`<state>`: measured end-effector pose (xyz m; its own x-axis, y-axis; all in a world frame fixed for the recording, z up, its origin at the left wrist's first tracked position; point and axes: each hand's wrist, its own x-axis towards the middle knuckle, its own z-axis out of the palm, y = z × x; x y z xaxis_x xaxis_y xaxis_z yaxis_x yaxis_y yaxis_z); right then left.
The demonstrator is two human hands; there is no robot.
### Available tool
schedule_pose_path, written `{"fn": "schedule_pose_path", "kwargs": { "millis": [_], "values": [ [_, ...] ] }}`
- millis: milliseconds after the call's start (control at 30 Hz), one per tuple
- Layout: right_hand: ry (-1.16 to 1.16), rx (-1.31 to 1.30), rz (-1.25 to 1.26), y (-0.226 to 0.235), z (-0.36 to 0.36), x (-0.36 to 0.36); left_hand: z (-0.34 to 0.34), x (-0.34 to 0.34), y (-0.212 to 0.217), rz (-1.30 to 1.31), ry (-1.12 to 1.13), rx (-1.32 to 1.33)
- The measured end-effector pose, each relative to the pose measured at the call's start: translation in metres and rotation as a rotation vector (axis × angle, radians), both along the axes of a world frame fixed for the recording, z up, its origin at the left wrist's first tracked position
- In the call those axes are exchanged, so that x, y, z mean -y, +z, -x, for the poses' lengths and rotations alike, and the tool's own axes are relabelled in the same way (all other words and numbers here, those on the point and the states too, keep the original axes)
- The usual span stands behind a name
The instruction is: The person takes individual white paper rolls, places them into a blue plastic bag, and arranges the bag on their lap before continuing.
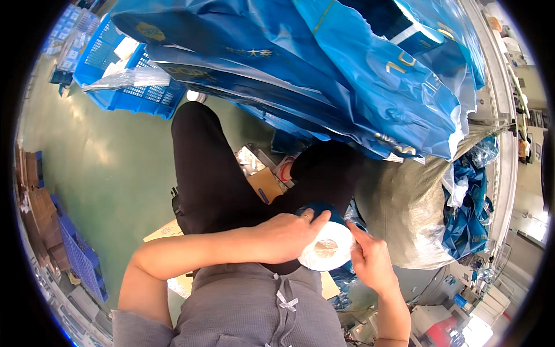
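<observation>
A seated person's left hand (287, 234) grips a white roll of tape (327, 247) on the lap, fingers curled over its upper rim, while the right hand (370, 258) presses fingertips to the roll's edge at 3 o'clock. At 12 o'clock, blue plastic bags (324, 69) lie heaped; a grey sack (404, 214) bulges at 2 o'clock. A blue crate (130, 78) sits on the green floor (110, 168) at 11 o'clock.
</observation>
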<state>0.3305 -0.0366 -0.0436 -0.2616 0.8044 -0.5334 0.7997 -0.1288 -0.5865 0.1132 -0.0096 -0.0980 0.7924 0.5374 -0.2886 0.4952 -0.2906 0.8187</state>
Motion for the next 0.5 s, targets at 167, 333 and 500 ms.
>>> {"fn": "schedule_pose_path", "kwargs": {
  "millis": [167, 333, 500],
  "values": [
    [-0.196, -0.164, 0.169, -0.006, -0.014, -0.004, 0.011, -0.012, -0.009, 0.198, 0.021, 0.048],
    [-0.309, -0.231, 0.054, -0.031, -0.018, 0.014, 0.009, -0.008, -0.012, 0.252, 0.207, 0.057],
    [-0.045, 0.09, -0.212, -0.007, 0.008, 0.01, -0.003, -0.011, 0.005, -0.155, 0.191, -0.043]
  ]
}}
